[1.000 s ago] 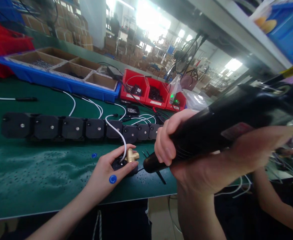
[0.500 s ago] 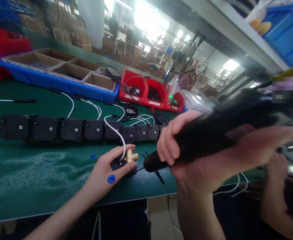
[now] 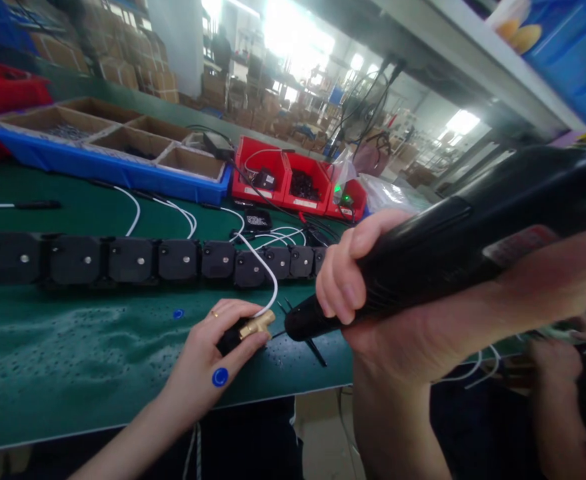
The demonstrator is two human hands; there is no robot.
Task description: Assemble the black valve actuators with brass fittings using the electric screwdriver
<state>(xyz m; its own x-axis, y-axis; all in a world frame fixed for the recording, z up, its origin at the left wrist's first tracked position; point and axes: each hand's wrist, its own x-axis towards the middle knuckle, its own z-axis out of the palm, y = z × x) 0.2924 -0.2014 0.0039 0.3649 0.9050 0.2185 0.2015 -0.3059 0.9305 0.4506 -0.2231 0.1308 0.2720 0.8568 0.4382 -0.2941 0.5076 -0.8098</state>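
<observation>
My left hand [image 3: 207, 350], with a blue round sticker on its back, is closed around a small black housing [image 3: 229, 340] with a brass valve fitting [image 3: 257, 325]. A white cable [image 3: 275, 283] curves up from this part. Wrapped around a thick black electric screwdriver [image 3: 423, 243] is my right hand [image 3: 393, 340]. The screwdriver's thin bit points left at the held part, close to my left fingertips; whether it touches is unclear. Behind both hands, a row of black square housings [image 3: 130, 261] stands on the green mat [image 3: 73, 373].
A blue divided tray [image 3: 123, 175] and red bins [image 3: 260, 193] with small parts stand at the back. Thin dark tools [image 3: 317, 352] lie beneath the screwdriver. Another person's hand [image 3: 555, 360] is at the far right. A shelf [image 3: 477, 53] overhangs the bench.
My left hand has turned the part, so the brass fitting now lies tilted and the white cable leans right. The screwdriver remains nearly in place. The view has shifted slightly.
</observation>
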